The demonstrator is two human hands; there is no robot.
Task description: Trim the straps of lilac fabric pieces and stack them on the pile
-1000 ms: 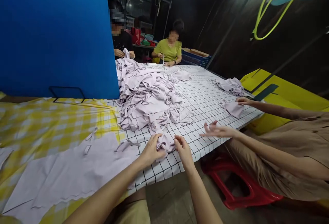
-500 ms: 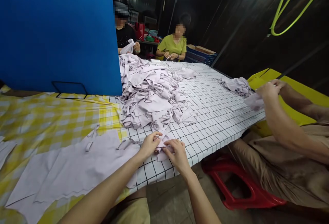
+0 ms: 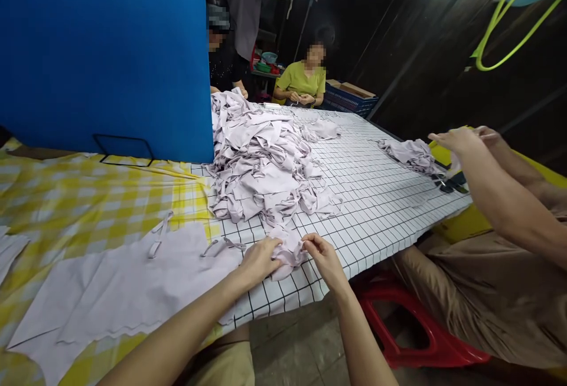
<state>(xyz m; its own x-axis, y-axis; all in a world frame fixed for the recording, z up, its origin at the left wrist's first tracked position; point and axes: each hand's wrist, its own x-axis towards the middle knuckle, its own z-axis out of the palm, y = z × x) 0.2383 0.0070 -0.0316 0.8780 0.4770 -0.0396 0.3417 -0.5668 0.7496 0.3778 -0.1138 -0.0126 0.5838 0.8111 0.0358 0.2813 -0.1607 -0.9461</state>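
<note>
A small pale lilac fabric piece [image 3: 287, 255] lies crumpled on the table between my two hands. My left hand [image 3: 262, 261] has its thumb and fingers closed on the left side of the cloth. At the opposite edge, my right hand [image 3: 325, 257] pinches the cloth between thumb and fingertips. Just beyond them rises a big heap of similar fabric pieces [image 3: 261, 162], its near end touching the held cloth. To the left, a larger lilac fabric panel [image 3: 133, 285] with narrow straps is spread flat, partly behind my left forearm.
A white grid-patterned tablecloth [image 3: 367, 191] and a yellow checked cloth [image 3: 88, 209] cover the table. A blue board [image 3: 106, 61] blocks the left. At right, a co-worker's arms [image 3: 491, 179] work near a small fabric pile [image 3: 411, 154]; a red stool [image 3: 411, 327] stands below. Other people sit across.
My right hand has moved right and slightly up, drawing the cloth's edge outward. The co-worker at right has lifted their hands, and a standing person behind has reached further right.
</note>
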